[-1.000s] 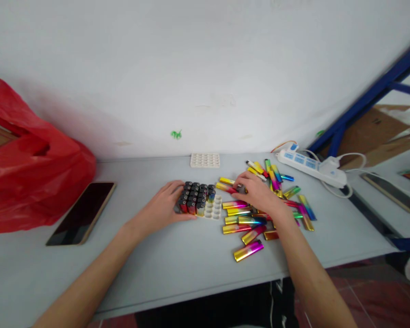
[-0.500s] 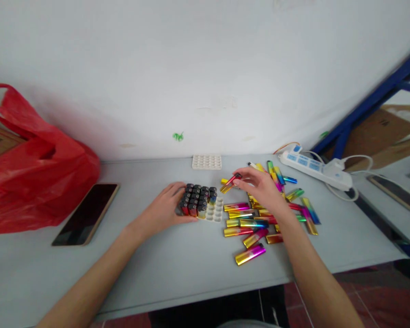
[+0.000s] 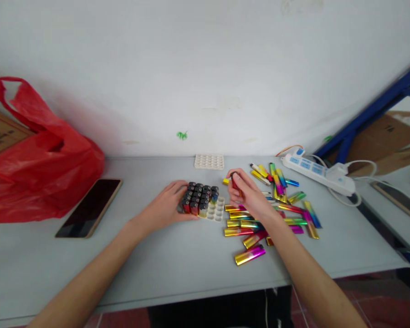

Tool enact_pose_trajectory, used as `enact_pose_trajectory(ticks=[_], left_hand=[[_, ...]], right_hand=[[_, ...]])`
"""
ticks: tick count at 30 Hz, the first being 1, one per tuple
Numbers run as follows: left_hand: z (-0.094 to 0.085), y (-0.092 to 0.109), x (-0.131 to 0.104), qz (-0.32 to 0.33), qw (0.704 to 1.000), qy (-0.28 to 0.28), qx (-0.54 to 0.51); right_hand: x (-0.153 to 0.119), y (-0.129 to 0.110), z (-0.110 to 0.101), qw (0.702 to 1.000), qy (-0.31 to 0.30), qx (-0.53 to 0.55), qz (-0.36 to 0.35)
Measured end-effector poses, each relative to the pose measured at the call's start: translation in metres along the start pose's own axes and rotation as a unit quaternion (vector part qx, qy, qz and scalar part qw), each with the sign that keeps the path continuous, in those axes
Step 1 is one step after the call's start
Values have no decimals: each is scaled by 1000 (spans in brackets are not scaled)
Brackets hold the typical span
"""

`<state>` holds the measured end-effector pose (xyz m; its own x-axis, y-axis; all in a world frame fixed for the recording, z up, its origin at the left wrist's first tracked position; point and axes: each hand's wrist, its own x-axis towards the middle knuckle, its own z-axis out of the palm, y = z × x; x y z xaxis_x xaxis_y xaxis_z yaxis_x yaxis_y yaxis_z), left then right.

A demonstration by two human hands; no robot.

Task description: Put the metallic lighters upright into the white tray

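The right hand (image 3: 248, 193) has its grip closed on a red lighter (image 3: 234, 181), pinched upright between thumb and fingertips just above the tabletop (image 3: 177, 264) and right beside the white tray (image 3: 214, 210); held on end like this, it lines up with the tray's round holes; the tray already carries a block of lighters (image 3: 200, 199) standing with dark caps up, and only its right-hand holes are bare; the left hand (image 3: 169, 207) lies flat against the tray's left side, grip loosely curled on it, likely to keep it from sliding; a loose heap of shiny lighters (image 3: 259, 218) lies right of the tray within easy reach; a second, empty tray (image 3: 209, 161) sits by the wall; a phone (image 3: 89, 207) and red bag (image 3: 37, 173) lie well off left; a power strip (image 3: 319, 173) far right.
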<state>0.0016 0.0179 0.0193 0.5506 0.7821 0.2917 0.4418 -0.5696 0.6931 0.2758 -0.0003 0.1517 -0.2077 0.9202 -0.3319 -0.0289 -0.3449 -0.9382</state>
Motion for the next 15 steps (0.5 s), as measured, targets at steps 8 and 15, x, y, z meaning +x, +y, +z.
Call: enact_pose_trajectory(ticks=[8,15], left_hand=[[-1,2,0,1,1000,-3,15],[-1,2,-1,-5,1000,0,12]], right_hand=[[5,15,-3,944,100,-294,-110],[7,20,1,890,143,-408,-142]])
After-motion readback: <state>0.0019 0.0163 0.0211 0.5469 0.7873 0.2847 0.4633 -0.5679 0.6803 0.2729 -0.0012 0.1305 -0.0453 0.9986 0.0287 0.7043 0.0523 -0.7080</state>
